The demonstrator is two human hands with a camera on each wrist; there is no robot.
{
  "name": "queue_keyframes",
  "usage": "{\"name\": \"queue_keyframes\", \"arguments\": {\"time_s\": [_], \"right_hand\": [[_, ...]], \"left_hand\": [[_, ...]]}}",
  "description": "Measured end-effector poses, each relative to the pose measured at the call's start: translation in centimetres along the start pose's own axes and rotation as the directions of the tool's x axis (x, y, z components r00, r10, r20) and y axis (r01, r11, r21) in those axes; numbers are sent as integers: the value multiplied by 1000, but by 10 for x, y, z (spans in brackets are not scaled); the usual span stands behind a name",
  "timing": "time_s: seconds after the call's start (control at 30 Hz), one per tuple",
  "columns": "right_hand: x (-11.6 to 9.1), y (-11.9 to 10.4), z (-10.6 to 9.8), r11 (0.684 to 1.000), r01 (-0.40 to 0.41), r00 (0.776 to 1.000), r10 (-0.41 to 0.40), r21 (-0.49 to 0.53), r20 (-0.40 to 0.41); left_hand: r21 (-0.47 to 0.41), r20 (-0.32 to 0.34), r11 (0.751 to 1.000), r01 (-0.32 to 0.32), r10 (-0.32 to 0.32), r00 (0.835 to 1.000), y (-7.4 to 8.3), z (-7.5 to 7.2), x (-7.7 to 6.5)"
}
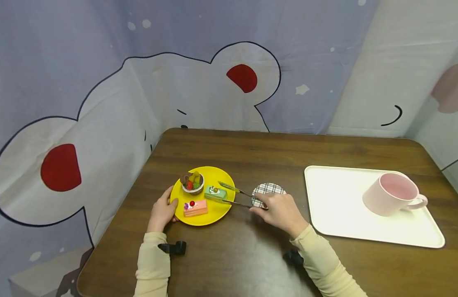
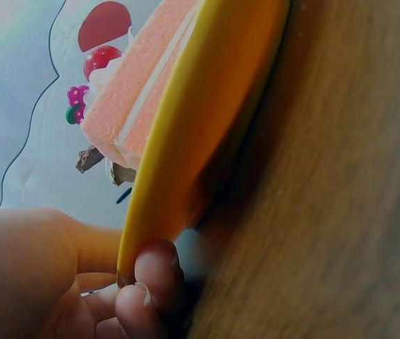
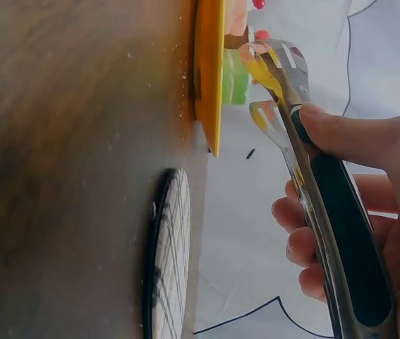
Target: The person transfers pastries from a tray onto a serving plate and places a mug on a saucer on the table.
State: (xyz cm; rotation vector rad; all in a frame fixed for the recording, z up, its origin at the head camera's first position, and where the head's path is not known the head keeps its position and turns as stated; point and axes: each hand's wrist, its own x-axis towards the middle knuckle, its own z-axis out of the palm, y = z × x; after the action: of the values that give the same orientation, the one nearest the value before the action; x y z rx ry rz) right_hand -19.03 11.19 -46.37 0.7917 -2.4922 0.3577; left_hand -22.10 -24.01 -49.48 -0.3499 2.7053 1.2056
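Note:
My left hand (image 1: pixel 164 210) grips the near-left rim of a yellow plate (image 1: pixel 221 212), its fingers curled under the edge in the left wrist view. On the plate sit a pink cake slice (image 1: pixel 196 209) with a red berry, a green cake slice (image 1: pixel 215 193) and a fruit-topped cup dessert (image 1: pixel 193 184). My right hand (image 1: pixel 280 209) holds metal tongs (image 3: pixel 326 212) with dark grips, thumb on one arm and fingers on the other. The spread tong tips reach over the plate on either side of the green slice. A round plaid coaster (image 1: pixel 268 189) lies partly hidden beneath the right hand.
A white rectangular tray (image 1: pixel 340 206) lies on the right of the brown wooden table (image 1: pixel 229 264), bearing a pink mug (image 1: pixel 384 196) tilted towards its handle side. A patterned curtain (image 1: pixel 199 90) hangs along the back and left edges of the table.

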Motion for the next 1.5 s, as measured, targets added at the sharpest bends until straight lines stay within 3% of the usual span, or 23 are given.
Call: {"name": "queue_keyframes", "arguments": {"time_s": [0.5, 0.87, 1.07, 1.3, 1.5], "right_hand": [[-2, 14, -17, 995, -102, 994, 102, 2, 35], [-22, 46, -57, 974, -229, 973, 228, 3, 41], [-42, 67, -76, 935, -354, 934, 355, -25, 48], [-68, 87, -89, 890, -455, 890, 455, -20, -15], [-93, 97, -96, 828, -560, 828, 561, -32, 21]], "left_hand": [[8, -10, 1000, -22, 22, 1000, 3, 1, 1], [21, -13, 1000, -15, 15, 1000, -2, -3, -4], [62, -20, 998, -15, 16, 1000, -4, -4, -6], [65, -12, 998, -19, 20, 1000, -1, -3, -6], [59, -3, 998, -21, 21, 1000, 1, 0, -5]]}}
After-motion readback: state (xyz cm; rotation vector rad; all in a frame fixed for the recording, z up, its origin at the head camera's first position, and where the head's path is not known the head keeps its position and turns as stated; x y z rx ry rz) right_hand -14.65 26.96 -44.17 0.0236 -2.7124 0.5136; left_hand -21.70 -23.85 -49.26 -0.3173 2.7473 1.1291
